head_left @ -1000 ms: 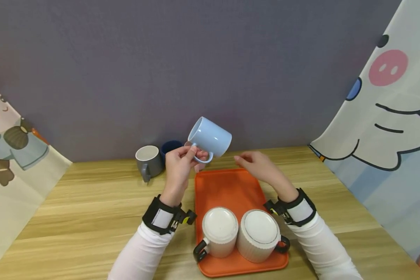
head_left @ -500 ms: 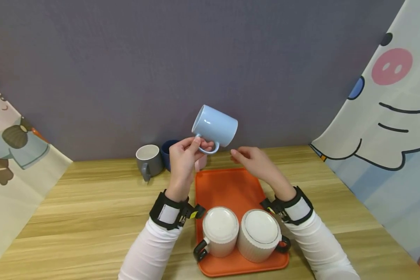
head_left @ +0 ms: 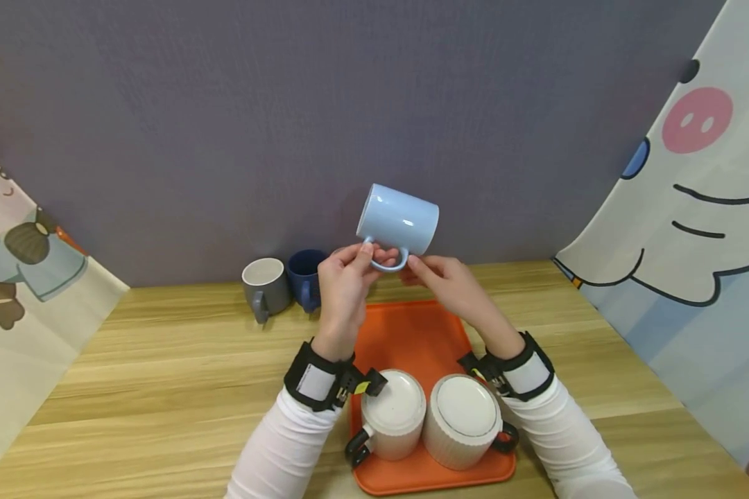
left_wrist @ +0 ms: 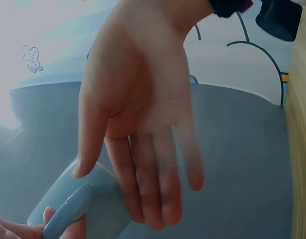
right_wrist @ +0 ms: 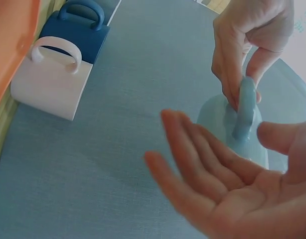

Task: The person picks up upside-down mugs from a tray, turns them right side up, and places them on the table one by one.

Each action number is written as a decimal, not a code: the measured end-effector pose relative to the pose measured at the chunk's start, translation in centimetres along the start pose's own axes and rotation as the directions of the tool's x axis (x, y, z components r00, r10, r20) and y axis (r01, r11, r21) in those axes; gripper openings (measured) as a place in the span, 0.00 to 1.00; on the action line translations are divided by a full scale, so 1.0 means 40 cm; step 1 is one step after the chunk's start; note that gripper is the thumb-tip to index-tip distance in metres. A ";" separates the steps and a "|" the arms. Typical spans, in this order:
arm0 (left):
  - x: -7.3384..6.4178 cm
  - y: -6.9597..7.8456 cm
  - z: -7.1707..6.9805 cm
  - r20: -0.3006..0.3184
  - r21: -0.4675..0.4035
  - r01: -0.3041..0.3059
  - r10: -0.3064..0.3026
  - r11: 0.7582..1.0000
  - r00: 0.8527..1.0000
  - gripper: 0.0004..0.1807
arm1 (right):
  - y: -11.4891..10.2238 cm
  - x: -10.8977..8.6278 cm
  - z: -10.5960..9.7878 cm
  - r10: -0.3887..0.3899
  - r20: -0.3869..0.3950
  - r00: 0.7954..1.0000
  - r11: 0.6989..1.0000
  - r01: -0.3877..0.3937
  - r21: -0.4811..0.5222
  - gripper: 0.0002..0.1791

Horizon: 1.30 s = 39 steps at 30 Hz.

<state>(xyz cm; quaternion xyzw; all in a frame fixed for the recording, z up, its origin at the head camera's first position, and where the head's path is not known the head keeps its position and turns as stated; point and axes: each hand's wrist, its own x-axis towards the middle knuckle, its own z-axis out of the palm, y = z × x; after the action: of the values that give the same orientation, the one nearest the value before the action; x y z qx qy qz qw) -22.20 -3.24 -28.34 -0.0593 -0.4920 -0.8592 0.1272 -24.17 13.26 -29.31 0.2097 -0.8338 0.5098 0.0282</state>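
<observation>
A light blue mug point(head_left: 399, 218) is held in the air, tipped on its side above the far end of the orange tray point(head_left: 406, 333). Its mouth faces left and its base right. My left hand point(head_left: 343, 277) pinches the mug's handle, as the right wrist view also shows. From the right, my right hand point(head_left: 452, 283) comes up to the mug's base end, thumb and fingertips right by it. Seen from the left wrist, that right hand point(left_wrist: 143, 94) has its palm turned this way and its fingers stretched out over part of the mug point(left_wrist: 105, 194).
Two upside-down white mugs point(head_left: 394, 409) with black handles stand on the tray's near end. At the back left are a grey mug point(head_left: 267, 287) and a navy mug point(head_left: 306, 274). A pink mug point(right_wrist: 51, 82), mostly hidden by my left hand from above, sits beside the navy one.
My left hand has carried the light blue mug up and to the right, and the mug has tipped closer to level. The right hand has moved slightly left, up to its base.
</observation>
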 end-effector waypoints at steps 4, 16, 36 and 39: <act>-0.006 -0.006 0.014 0.006 -0.023 -0.020 0.020 1.000 1.000 0.12 | 0.003 0.001 -0.001 -0.028 -0.020 0.999 0.995 0.029 0.099 0.24; -0.018 -0.027 0.038 0.015 -0.077 0.036 -0.035 0.996 0.999 0.12 | -0.001 -0.007 -0.007 0.014 -0.043 0.999 0.959 -0.001 0.282 0.21; -0.025 -0.040 0.045 0.013 0.236 -0.060 0.058 0.970 0.998 0.12 | 0.003 -0.007 -0.028 0.033 -0.061 0.998 0.855 0.003 0.519 0.23; -0.023 -0.042 0.046 0.003 0.245 -0.049 0.050 0.968 0.999 0.11 | 0.003 -0.008 -0.031 0.028 -0.053 0.998 0.834 0.006 0.552 0.24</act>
<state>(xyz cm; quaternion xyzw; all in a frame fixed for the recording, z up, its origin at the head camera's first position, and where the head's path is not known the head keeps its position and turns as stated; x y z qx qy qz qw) -21.84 -0.71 -29.00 -0.0539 -0.5923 -0.7887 0.1557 -24.13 14.46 -28.90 0.1891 -0.6514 0.7347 -0.0119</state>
